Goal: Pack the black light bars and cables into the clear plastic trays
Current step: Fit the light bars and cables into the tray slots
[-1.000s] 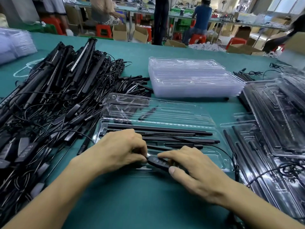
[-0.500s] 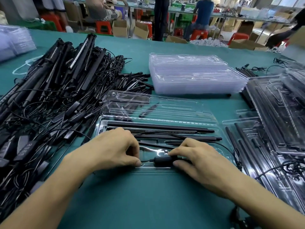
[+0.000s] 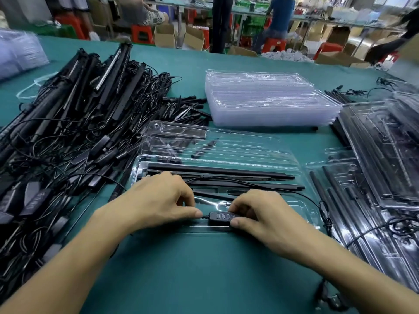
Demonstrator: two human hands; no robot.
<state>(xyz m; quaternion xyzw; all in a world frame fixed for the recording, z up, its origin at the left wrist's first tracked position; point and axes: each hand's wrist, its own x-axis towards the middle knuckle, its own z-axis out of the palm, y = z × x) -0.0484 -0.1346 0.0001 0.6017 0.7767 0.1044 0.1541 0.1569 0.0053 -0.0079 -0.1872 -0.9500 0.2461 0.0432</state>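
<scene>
An open clear plastic tray [image 3: 303,214] lies on the green table in front of me, its lid [image 3: 226,143] folded back. Black light bars [image 3: 226,172] sit in its long slots, with a thin cable [image 3: 301,196] looping across them. At the tray's near edge a black inline controller [image 3: 221,216] with several buttons faces up. My right hand [image 3: 260,214] pinches the controller between thumb and fingers. My left hand [image 3: 163,200] pinches the cable just left of the controller.
A big tangled heap of black light bars and cables [image 3: 68,137] fills the left side. A stack of empty clear trays [image 3: 267,98] stands behind. Packed trays [image 3: 374,177] lie at the right. People sit at benches beyond the table.
The controller has been turned flat with its buttons up and set at the tray's near edge. Both hands stayed close together on it.
</scene>
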